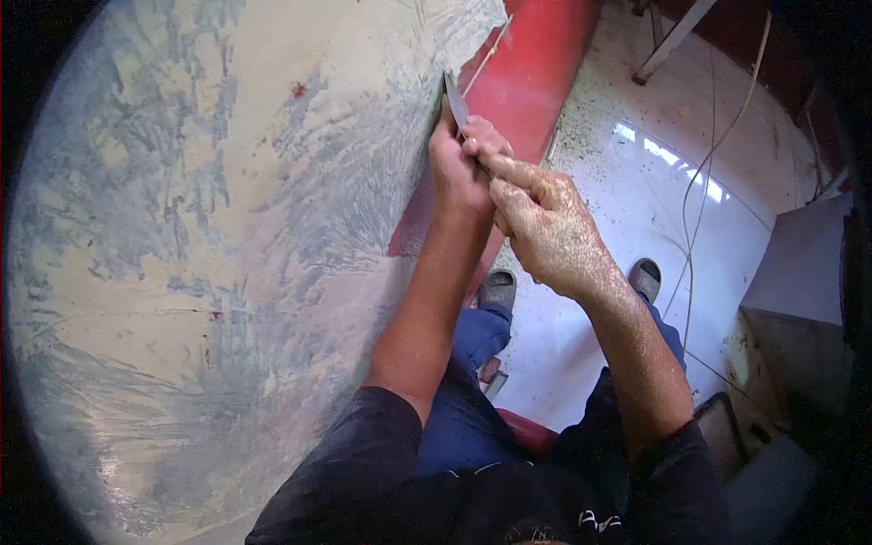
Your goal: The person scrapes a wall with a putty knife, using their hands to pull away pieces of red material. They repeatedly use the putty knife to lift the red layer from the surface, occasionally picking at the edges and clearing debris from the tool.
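A narrow, pointed metal blade [456,102] lies over my left hand [460,173], its tip pointing up and slightly left. The fingers of my left hand are curled around the base of the blade, with the thumb side behind it. My right hand [549,218], speckled with pale dust, is closed at the blade's lower end; its fingers mostly hide the handle. Both hands touch each other, above the red surface [527,77] beside the edge of a large mottled, pale yellow and grey surface [272,191].
A pale glossy floor [636,191] with scattered bits lies at the right, crossed by a cable [727,132]. My sandalled feet are below the hands. A grey box-like object [799,263] stands at the far right, and a metal leg [674,41] at the top.
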Motion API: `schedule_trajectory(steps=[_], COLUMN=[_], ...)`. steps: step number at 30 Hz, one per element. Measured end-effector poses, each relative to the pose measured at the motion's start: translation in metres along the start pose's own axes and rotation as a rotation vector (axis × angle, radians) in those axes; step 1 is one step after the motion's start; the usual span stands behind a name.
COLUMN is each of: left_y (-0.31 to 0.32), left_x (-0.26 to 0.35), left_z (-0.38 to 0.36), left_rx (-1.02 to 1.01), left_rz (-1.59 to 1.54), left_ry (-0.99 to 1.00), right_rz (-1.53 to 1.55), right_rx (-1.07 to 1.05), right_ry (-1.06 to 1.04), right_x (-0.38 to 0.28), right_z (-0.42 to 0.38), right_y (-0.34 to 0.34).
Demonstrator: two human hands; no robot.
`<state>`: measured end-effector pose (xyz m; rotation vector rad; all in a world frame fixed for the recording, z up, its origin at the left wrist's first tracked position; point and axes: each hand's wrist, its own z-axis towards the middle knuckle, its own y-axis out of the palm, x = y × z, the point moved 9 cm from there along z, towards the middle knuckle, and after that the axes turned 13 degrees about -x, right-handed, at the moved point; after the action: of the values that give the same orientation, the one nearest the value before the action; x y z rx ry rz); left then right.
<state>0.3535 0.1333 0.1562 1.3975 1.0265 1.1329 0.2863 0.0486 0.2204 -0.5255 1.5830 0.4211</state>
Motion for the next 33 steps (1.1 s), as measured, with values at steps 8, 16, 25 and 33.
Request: schedule_trajectory(steps=[8,16,25,33], left_y=[-0.002,-0.012,-0.014,-0.007], left_x=[0.003,-0.007,-0.008,-0.002], left_z=[0.003,-0.011,-0.048,-0.025], left_rx=[0.014,0.04,0.114,0.089], left_rz=[0.093,0.143,-0.04,0.086], left_ry=[-0.023,-0.015,0.004,-0.016], right_rz=[-0.009,0.076,0.094,0.016], right_rx=[-0.003,0.055,-0.062,-0.04], right_ry=[-0.036,0.015,0.119,0.01], right_x=[0.004,0.017,0.027,0.009], right_z=[0.004,-0.016,-0.029,-0.012], right_y=[0.001,0.002,0.032,0.016])
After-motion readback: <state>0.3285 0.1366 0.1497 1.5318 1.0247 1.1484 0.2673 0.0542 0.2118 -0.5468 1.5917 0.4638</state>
